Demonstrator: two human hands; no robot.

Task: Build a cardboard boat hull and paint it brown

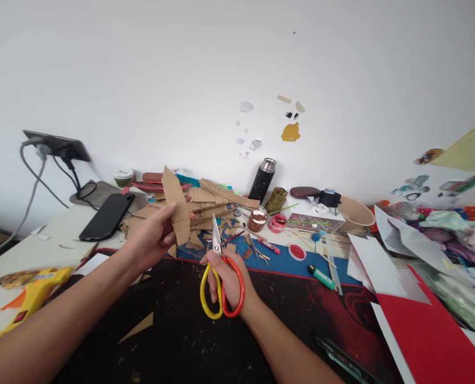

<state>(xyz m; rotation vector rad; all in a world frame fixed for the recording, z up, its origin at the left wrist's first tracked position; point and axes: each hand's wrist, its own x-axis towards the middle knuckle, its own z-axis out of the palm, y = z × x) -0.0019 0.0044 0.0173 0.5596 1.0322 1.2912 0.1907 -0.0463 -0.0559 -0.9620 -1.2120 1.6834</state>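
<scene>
Left hand (pixel 159 232) pinching a cardboard piece (pixel 176 200), held up in front of the cardboard pile (pixel 205 196). Right hand (pixel 232 277) gripping scissors (pixel 217 246), tip up, near the piece but apart. Triangular scrap (pixel 140 327) on black mat (pixel 173 341).

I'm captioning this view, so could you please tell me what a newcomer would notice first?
Probably the yellow-and-red scissors, held blades-up in the right hand near the centre. The cardboard piece in the left hand would likely come next, then the red sheet at the lower right.
</scene>
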